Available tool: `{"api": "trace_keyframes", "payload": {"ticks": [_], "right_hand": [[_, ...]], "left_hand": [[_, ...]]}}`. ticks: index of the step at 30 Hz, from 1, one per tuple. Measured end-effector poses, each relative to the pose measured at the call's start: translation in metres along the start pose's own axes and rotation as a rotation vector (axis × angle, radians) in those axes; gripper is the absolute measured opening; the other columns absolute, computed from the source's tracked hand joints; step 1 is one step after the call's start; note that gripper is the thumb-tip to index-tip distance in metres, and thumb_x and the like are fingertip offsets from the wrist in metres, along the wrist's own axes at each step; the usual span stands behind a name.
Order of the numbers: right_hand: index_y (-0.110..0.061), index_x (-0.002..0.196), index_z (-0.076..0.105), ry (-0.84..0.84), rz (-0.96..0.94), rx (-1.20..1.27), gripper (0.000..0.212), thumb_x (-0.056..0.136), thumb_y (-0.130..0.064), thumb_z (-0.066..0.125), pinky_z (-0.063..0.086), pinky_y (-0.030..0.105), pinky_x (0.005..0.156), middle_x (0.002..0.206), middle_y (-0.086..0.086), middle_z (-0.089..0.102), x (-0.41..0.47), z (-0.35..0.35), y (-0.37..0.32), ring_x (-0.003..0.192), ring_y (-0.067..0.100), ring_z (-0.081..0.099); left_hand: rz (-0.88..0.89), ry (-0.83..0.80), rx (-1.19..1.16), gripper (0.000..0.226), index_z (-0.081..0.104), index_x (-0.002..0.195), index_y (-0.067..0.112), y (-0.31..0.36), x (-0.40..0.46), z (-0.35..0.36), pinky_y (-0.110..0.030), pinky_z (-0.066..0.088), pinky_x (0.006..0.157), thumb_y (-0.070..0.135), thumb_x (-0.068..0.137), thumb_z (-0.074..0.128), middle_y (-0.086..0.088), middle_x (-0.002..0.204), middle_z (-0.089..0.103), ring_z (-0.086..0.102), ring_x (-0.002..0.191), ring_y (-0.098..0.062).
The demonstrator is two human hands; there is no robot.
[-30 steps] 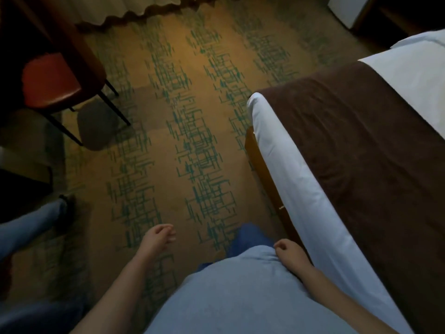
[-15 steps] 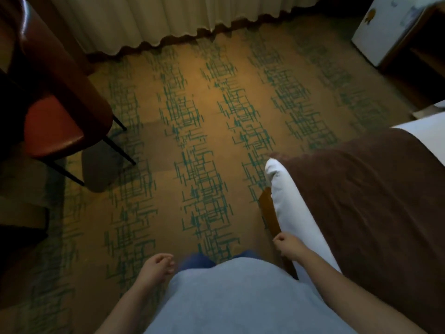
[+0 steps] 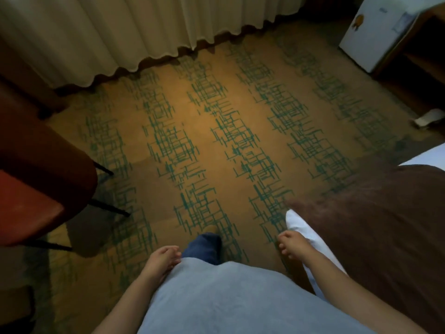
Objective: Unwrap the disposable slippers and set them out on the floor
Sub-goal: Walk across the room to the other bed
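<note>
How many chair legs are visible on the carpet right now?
3 thin dark legs, all under the red chair at left: one at the seat's far corner, one mid-way, one nearest. A fourth may be hidden by the seat.

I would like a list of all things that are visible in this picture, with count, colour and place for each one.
carpet: one, tan with green line pattern, covers the floor
curtain: one, cream, along the top, hem near the carpet
chair: one, red-brown seat, thin dark legs, left edge
bed: one, brown cover over white sheet, right side
small fridge: one, white, top right corner
pale object: one, whitish, on the floor at right; too blurred to identify
slippers: none clearly visible
shirt: one, light blue, bottom centre
leg: one, dark blue trousers, below centre
left hand: empty, beside the shirt
right hand: empty, at the bed corner
</note>
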State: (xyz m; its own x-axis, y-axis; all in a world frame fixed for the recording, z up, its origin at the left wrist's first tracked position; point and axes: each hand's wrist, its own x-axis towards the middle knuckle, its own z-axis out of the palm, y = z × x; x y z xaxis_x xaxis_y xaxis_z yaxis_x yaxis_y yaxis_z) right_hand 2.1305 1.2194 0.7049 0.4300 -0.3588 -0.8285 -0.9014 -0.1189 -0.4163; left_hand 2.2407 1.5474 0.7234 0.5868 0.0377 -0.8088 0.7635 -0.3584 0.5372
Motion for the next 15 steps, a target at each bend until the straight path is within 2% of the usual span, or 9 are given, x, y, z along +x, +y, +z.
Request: {"api": "trace_keyframes", "payload": {"ticks": [3, 5, 6, 8, 10, 13, 15], "right_hand": [[-0.015, 0.073, 0.052, 0.039, 0.068, 0.061, 0.022, 0.092, -0.014, 0.040, 0.032, 0.024, 0.048, 0.068, 0.008, 0.051, 0.004, 0.014, -0.030, 0.053, 0.017, 0.044], [-0.014, 0.069, 0.052, 0.064, 0.060, 0.070, 0.023, 0.089, -0.010, 0.043, 0.035, 0.030, 0.056, 0.071, 0.012, 0.052, 0.011, 0.020, -0.048, 0.061, 0.020, 0.048], [-0.011, 0.071, 0.058, 0.077, 0.041, 0.029, 0.022, 0.088, -0.010, 0.045, 0.040, 0.032, 0.063, 0.077, 0.013, 0.057, 0.014, 0.021, -0.057, 0.070, 0.023, 0.053], [-0.009, 0.091, 0.068, 0.132, 0.023, 0.007, 0.021, 0.089, -0.010, 0.047, 0.045, 0.033, 0.082, 0.095, 0.011, 0.064, 0.018, 0.016, -0.079, 0.094, 0.027, 0.060], [-0.009, 0.104, 0.067, 0.175, 0.033, 0.050, 0.024, 0.090, -0.010, 0.047, 0.043, 0.031, 0.089, 0.106, 0.010, 0.064, 0.025, 0.003, -0.098, 0.106, 0.029, 0.058], [-0.008, 0.107, 0.066, 0.202, 0.088, 0.109, 0.025, 0.091, -0.010, 0.047, 0.043, 0.029, 0.091, 0.113, 0.012, 0.065, 0.051, -0.017, -0.112, 0.110, 0.028, 0.057], [-0.012, 0.097, 0.068, 0.163, 0.143, 0.126, 0.023, 0.090, -0.014, 0.047, 0.045, 0.031, 0.089, 0.104, 0.011, 0.065, 0.073, -0.030, -0.116, 0.104, 0.027, 0.059]], "left_hand": [[-0.001, -0.049, 0.167, 0.019, 0.058, 0.101, 0.003, 0.072, 0.035, -0.019, -0.023, 0.038, 0.054, 0.010, 0.094, 0.041, -0.008, 0.077, 0.059, 0.054, 0.063, -0.020], [0.009, -0.065, 0.230, 0.019, 0.057, 0.102, 0.005, 0.124, 0.058, -0.025, -0.023, 0.035, 0.055, 0.012, 0.095, 0.040, -0.006, 0.079, 0.060, 0.055, 0.065, -0.018], [0.028, -0.062, 0.252, 0.018, 0.057, 0.100, 0.007, 0.149, 0.070, -0.026, -0.024, 0.035, 0.056, 0.013, 0.095, 0.040, -0.005, 0.079, 0.060, 0.055, 0.066, -0.017], [0.067, -0.052, 0.275, 0.015, 0.056, 0.096, 0.010, 0.195, 0.091, -0.019, -0.025, 0.037, 0.058, 0.014, 0.095, 0.042, -0.003, 0.080, 0.060, 0.056, 0.068, -0.016], [0.094, -0.082, 0.270, 0.015, 0.057, 0.094, 0.011, 0.234, 0.110, -0.005, -0.026, 0.037, 0.058, 0.014, 0.095, 0.043, -0.003, 0.081, 0.061, 0.056, 0.067, -0.016], [0.104, -0.129, 0.242, 0.014, 0.058, 0.089, 0.011, 0.277, 0.140, 0.025, -0.024, 0.035, 0.053, 0.012, 0.094, 0.045, -0.005, 0.079, 0.060, 0.054, 0.059, -0.014], [0.093, -0.168, 0.228, 0.013, 0.058, 0.088, 0.008, 0.297, 0.160, 0.049, -0.018, 0.034, 0.042, 0.010, 0.093, 0.047, -0.006, 0.073, 0.057, 0.051, 0.043, -0.007]]}}
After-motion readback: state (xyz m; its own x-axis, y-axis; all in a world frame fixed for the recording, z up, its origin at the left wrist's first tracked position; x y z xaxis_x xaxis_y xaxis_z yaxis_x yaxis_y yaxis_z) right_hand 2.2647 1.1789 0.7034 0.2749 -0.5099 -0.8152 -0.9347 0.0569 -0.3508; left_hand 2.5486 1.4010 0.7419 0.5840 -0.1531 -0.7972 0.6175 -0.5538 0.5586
